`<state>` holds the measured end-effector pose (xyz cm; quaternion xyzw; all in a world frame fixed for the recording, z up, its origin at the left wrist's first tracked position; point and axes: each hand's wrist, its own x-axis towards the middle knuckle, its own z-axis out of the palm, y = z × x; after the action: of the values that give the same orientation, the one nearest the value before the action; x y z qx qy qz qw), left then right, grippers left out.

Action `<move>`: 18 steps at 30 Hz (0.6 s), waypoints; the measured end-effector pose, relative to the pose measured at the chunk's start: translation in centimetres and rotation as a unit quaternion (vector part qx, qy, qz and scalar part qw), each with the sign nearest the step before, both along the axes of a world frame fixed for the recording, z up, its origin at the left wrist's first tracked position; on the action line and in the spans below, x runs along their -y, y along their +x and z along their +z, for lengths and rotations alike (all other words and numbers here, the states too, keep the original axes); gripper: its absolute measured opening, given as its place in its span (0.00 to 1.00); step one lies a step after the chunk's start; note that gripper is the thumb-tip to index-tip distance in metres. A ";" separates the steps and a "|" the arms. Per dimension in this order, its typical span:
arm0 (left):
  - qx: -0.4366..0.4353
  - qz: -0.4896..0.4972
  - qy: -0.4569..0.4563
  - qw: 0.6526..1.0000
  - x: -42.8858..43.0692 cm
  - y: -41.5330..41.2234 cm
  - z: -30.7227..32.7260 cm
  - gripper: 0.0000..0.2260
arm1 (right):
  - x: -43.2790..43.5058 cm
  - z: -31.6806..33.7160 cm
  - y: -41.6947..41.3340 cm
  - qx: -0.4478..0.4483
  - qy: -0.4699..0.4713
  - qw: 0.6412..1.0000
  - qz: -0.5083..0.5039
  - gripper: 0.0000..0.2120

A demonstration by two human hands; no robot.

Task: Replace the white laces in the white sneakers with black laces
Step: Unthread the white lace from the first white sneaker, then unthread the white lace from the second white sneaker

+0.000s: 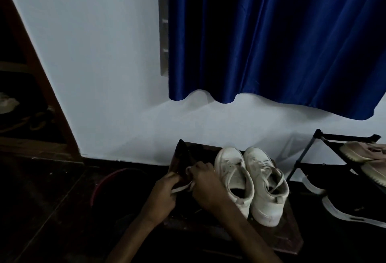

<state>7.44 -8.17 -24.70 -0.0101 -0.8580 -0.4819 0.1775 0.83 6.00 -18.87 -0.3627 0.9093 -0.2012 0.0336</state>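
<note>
Two white sneakers stand side by side on a dark wooden stool (289,233), toes toward the wall. The left sneaker (234,176) shows little lace in its eyelets. The right sneaker (265,187) still carries a white lace, loose ends trailing over its collar. To the left of the shoes, my left hand (165,193) and my right hand (203,181) both grip a loose white lace (183,187), bunched between them above the stool's left part. I see no black lace in this dim view.
A black shoe rack (313,150) at the right holds a pinkish sneaker (363,151) and dark shoes with white soles (342,210) below. A red-rimmed round object (100,185) lies on the dark floor at left. A blue curtain (271,37) hangs on the white wall.
</note>
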 end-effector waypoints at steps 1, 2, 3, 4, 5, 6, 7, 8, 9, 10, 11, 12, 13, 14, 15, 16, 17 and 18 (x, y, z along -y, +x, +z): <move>0.002 -0.003 -0.006 1.000 0.1 0.3 -0.1 0.28 | 0.0 -0.7 0.3 -0.006 0.010 1.000 0.008 0.21; -0.004 -0.004 -0.012 1.000 0.1 0.8 0.2 0.28 | 0.0 -1.1 0.7 -0.008 0.003 1.000 0.013 0.23; -0.020 -0.001 -0.015 1.000 0.0 1.1 0.3 0.26 | 0.0 -1.6 1.0 -0.009 -0.016 1.000 0.013 0.24; -0.042 0.006 -0.012 0.999 -0.2 1.5 0.4 0.23 | -0.1 -1.9 1.4 -0.014 -0.047 0.999 0.006 0.23; -0.069 0.014 -0.004 0.997 -0.3 1.8 0.4 0.19 | -0.3 -2.2 1.9 -0.023 -0.089 0.996 -0.011 0.23; -0.099 0.028 0.002 0.995 -0.5 2.1 0.5 0.15 | -0.5 -2.5 2.3 -0.037 -0.138 0.989 -0.031 0.22; -0.129 0.044 0.002 0.991 -0.6 2.2 0.5 0.11 | -0.7 -2.9 2.7 -0.056 -0.189 0.979 -0.048 0.21; -0.151 0.064 0.001 0.986 -0.8 2.3 0.6 0.08 | -0.8 -3.2 3.1 -0.066 -0.228 0.969 -0.061 0.21; -0.166 0.091 0.003 0.982 -1.1 2.3 0.6 0.09 | -0.7 -3.6 3.3 -0.061 -0.255 0.962 -0.074 0.20; -0.171 0.121 0.012 0.978 -1.3 2.1 0.6 0.11 | -0.5 -3.9 3.4 -0.048 -0.266 0.958 -0.094 0.19; -0.166 0.155 0.028 0.974 -1.7 1.9 0.6 0.13 | -0.3 -4.3 3.3 -0.029 -0.262 0.958 -0.114 0.18; -0.147 0.189 0.052 0.970 -2.1 1.6 0.4 0.15 | 0.0 -4.5 3.1 -0.007 -0.248 0.960 -0.133 0.21; -0.117 0.214 0.081 0.966 -2.6 1.2 0.1 0.17 | 0.4 -4.8 2.8 0.015 -0.230 0.962 -0.148 0.25; -0.080 0.231 0.104 0.964 -2.9 0.8 -0.4 0.18 | 0.8 -5.0 2.6 0.031 -0.215 0.963 -0.160 0.29; -0.049 0.237 0.115 0.963 -3.3 0.4 -0.9 0.19 | 1.2 -5.3 2.4 0.039 -0.204 0.963 -0.171 0.32; -0.027 0.233 0.120 0.965 -3.6 0.1 -1.3 0.21 | 1.5 -5.6 2.4 0.045 -0.199 0.962 -0.179 0.33; -0.015 0.226 0.130 0.965 -3.8 -0.1 -1.5 0.23 | 1.8 -6.1 2.5 0.053 -0.201 0.961 -0.183 0.34; -0.010 0.220 0.145 0.965 -4.0 -0.4 -1.6 0.25 | 1.9 -6.4 2.7 0.062 -0.210 0.959 -0.183 0.33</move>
<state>7.09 -4.14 -26.28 0.1999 -0.7585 -0.5498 0.2872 3.50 4.13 -25.23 -0.1762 0.8935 -0.4123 -0.0243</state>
